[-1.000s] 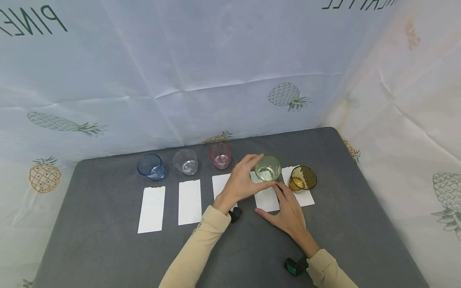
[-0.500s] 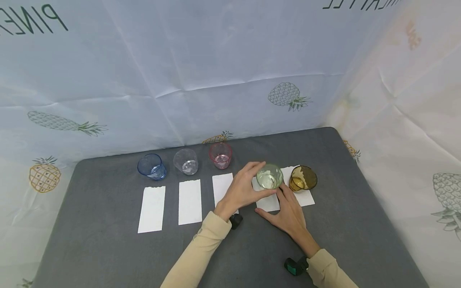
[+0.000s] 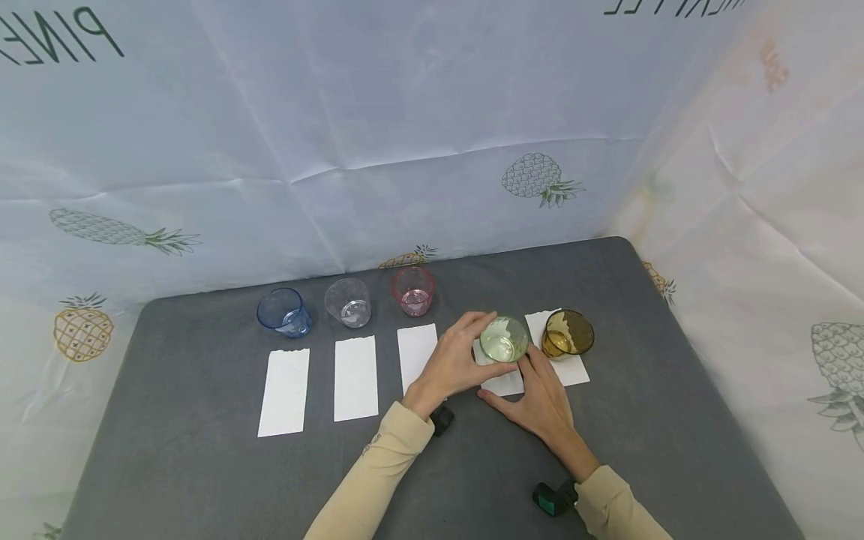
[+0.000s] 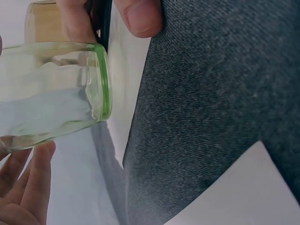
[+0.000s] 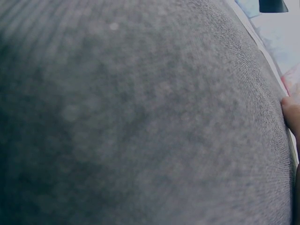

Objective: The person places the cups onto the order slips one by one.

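Note:
My left hand (image 3: 451,355) grips a green-tinted drinking glass (image 3: 503,340) between thumb and fingers. In the left wrist view, the glass's thick green base (image 4: 104,83) appears slightly above a white paper strip (image 4: 123,89). My right hand (image 3: 540,396) rests low on the table with its fingers stretched forward over that strip, just below the green glass. An amber glass (image 3: 567,334) stands beside its fingertips on the rightmost paper strip (image 3: 572,371). The right wrist view shows mostly dark grey cloth, with part of the right thumb (image 5: 291,115) at its edge.
Blue (image 3: 283,312), colourless (image 3: 349,304) and pink (image 3: 413,291) glasses stand along the back of the grey table (image 3: 202,480). White paper strips lie before them, left (image 3: 284,392), middle (image 3: 355,379) and right (image 3: 416,349). A pineapple-print curtain (image 3: 378,112) hangs behind.
My left hand has brought the green glass toward me, from the strip's far end to over it. My right hand and the other glasses have kept their places.

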A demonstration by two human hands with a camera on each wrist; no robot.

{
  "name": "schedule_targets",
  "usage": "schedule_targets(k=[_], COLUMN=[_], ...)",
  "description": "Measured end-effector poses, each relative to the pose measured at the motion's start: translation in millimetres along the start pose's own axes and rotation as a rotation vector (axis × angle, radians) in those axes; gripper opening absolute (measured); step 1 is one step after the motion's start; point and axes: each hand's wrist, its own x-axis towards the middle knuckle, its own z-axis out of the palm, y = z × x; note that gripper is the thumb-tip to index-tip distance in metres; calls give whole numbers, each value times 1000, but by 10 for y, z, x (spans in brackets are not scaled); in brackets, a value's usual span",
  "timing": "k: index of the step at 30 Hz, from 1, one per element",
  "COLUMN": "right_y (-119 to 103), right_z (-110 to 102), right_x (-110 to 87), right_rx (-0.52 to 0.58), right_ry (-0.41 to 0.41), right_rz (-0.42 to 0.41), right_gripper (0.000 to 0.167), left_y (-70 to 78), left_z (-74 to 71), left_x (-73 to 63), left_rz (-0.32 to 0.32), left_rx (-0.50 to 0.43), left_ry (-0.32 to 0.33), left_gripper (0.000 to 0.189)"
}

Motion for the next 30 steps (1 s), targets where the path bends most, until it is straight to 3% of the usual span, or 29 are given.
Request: schedule_targets(k=[21,30], right_y=[6,14], right_z=[6,8], right_x=[7,-9], right_rx=[-19,-11], right_ry=[6,27], right_rz=[-12,-32], right_gripper=[101,104], left_y=[-68,-126], left_z=[37,120], left_x=[-27,-40], left_rz=[-14,0], left_rx=[-5,-35], left_ry=[-2,38], left_gripper=[86,83])
